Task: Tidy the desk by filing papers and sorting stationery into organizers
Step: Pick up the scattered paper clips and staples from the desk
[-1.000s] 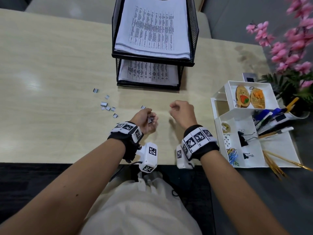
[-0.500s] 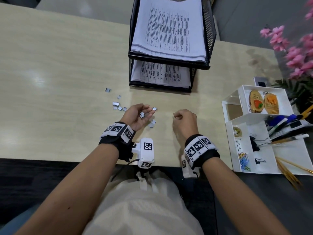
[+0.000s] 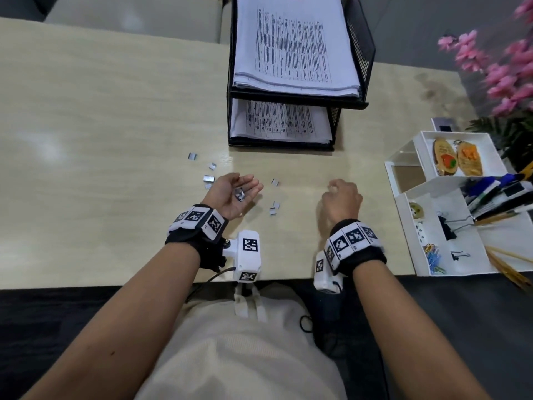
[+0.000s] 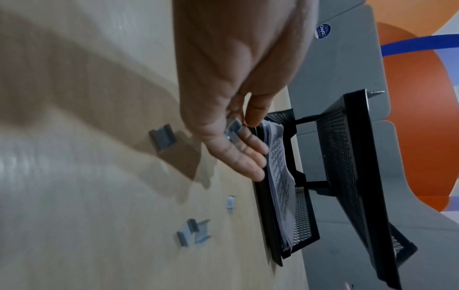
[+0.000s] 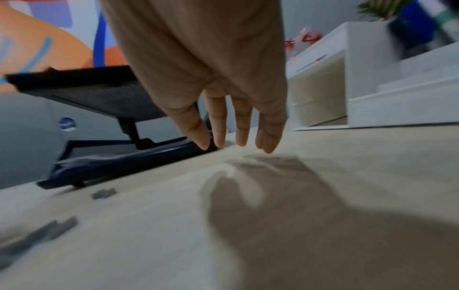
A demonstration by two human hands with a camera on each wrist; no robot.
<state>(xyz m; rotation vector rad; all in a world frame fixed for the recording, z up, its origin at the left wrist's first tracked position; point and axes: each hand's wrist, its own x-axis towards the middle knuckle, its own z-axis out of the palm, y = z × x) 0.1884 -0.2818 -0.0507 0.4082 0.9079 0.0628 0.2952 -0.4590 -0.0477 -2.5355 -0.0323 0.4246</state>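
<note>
Several small silver staple blocks (image 3: pixel 209 178) lie scattered on the wooden desk. My left hand (image 3: pixel 233 192) is turned palm up just right of them, and a few staple blocks (image 3: pixel 239 194) lie in its cupped palm. The left wrist view shows those blocks (image 4: pixel 233 129) under the thumb, with the fingers (image 4: pixel 248 155) nearly straight. More loose blocks (image 3: pixel 274 207) sit between my hands. My right hand (image 3: pixel 341 197) hovers palm down to the right. In the right wrist view its fingers (image 5: pixel 242 127) hang loosely over the desk, with nothing visible in them.
A black two-tier mesh paper tray (image 3: pixel 357 50) holding printed sheets stands behind the hands. A white desk organizer (image 3: pixel 499 235) with pens, binder clips, paper clips and two key tags sits at the right edge. Pink flowers (image 3: pixel 504 67) stand behind it. The desk's front edge is by my wrists.
My left hand has uncurled and turned palm up with the staple blocks lying in it. My right hand has drawn away from it to the right.
</note>
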